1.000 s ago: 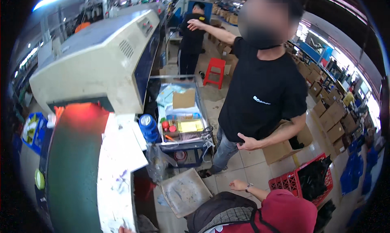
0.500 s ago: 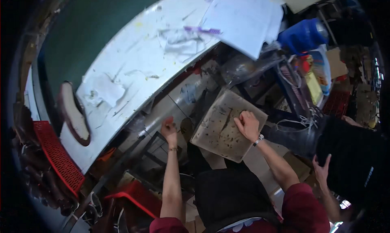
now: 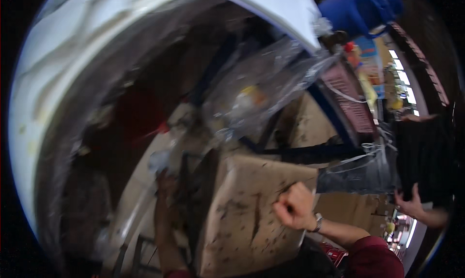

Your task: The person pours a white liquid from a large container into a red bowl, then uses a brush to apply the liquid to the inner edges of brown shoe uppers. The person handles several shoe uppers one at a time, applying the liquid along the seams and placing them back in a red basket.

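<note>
A stained brown cardboard sheet (image 3: 247, 224) stands tilted under the table, close in front of me. My right hand (image 3: 293, 207), with a watch on the wrist, is curled into a fist at the sheet's upper right edge and seems to grip it. My left hand (image 3: 165, 182) reaches up beside the sheet's left edge toward a dark frame. It is blurred, so its fingers cannot be made out. A crumpled clear plastic bag (image 3: 264, 86) hangs above the cardboard.
The white table's edge (image 3: 29, 113) curves over the left and top. A blue container (image 3: 358, 9) sits at the top right. Another person in a black top (image 3: 426, 152) and jeans stands at the right, with a hand (image 3: 409, 203) lowered. A red crate (image 3: 336, 254) lies at the bottom right.
The view has dropped lower and closer under the table. The cardboard now fills the lower middle and stands more upright. My right hand has gone from lying flat on it to a fist.
</note>
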A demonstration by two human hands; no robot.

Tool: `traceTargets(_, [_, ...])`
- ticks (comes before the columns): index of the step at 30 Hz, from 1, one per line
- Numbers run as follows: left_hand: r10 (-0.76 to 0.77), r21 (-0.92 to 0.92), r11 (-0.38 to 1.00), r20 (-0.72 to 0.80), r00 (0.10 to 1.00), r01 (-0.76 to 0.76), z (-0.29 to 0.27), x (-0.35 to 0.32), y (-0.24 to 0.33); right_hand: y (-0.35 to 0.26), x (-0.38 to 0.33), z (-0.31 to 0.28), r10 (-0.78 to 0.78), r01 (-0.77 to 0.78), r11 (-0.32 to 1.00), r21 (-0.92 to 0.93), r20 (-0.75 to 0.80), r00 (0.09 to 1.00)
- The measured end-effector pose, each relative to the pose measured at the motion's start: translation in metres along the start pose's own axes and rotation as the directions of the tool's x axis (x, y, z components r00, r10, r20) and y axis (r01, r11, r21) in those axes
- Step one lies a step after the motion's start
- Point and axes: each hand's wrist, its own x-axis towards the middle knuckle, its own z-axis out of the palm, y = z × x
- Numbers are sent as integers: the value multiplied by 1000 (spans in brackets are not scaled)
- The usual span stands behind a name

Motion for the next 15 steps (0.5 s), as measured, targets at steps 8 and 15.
traceTargets(8, [101,-935,220,-262,960,-278,10,-83,22,-12,2,-2,36,-36,999,4,-73,997])
traceTargets(15, [-139,-797,603,-151,979,-37,-103,-289,208,-5,-18,-53,102,-141,969,202,190,976])
